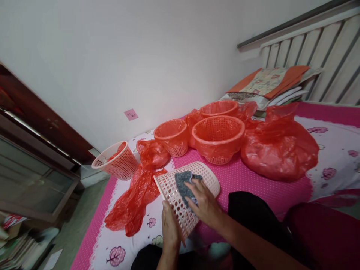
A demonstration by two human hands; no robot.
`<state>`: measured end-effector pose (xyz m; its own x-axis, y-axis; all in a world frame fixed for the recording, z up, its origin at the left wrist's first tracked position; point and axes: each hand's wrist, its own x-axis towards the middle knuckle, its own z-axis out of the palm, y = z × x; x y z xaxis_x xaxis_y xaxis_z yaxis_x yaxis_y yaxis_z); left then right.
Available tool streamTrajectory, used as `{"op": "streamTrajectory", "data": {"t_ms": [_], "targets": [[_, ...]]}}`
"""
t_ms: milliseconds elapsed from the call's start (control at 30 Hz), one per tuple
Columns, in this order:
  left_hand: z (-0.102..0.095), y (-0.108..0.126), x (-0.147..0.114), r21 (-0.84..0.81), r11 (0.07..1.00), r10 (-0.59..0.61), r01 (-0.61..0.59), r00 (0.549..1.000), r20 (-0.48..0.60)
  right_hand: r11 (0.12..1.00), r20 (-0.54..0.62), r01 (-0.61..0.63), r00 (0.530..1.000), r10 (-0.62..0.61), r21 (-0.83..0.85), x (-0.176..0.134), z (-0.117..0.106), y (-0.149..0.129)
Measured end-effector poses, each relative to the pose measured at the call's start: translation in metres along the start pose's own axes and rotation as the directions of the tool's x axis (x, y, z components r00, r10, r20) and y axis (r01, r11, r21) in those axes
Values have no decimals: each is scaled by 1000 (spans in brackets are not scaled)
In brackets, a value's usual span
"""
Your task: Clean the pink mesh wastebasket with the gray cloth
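Note:
A pale pink plastic wastebasket (204, 172) with a lattice wall lies tilted on its side in front of me, its mouth toward the lower left. My left hand (170, 227) grips the basket at its rim, with part of the fingers hidden behind the wall. Against the upper side of the basket my right hand (201, 197) presses a grey-green cloth (182, 183), fingers spread over it. Just left of the basket, a crumpled red plastic bag (137, 202) lies on the bed cover.
Several red-bag-lined baskets, including a front one (219, 144), stand behind. At left a pink basket (125, 163) leans by the bed edge. A full red bag (279, 150) sits right. Folded bedding (270, 84) is piled near the radiator (315, 56). The bed cover (270, 187) is magenta.

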<state>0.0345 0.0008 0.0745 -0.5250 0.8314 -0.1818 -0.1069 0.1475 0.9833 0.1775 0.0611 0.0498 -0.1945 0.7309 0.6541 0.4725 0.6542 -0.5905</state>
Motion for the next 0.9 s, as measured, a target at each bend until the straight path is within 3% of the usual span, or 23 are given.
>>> {"op": "streamTrajectory", "data": {"t_ms": [167, 300, 567, 767, 900], "targets": [[-7, -10, 3, 47, 997, 62, -60, 997, -42, 996, 107, 88, 991, -86, -12, -10, 3, -42], [-14, -19, 3, 98, 992, 88, -83, 995, -49, 991, 142, 123, 983, -115, -44, -8, 5, -54], [-15, -27, 3, 66, 996, 61, -56, 994, -88, 984, 157, 157, 977, -143, -83, 18, 12, -50], [-10, -20, 5, 18, 994, 112, -112, 994, -10, 985, 212, 107, 974, -77, -132, 58, 15, -43], [-6, -14, 3, -47, 997, 61, -58, 995, 73, 975, 228, 59, 974, -9, -213, 79, 18, -21]]}}
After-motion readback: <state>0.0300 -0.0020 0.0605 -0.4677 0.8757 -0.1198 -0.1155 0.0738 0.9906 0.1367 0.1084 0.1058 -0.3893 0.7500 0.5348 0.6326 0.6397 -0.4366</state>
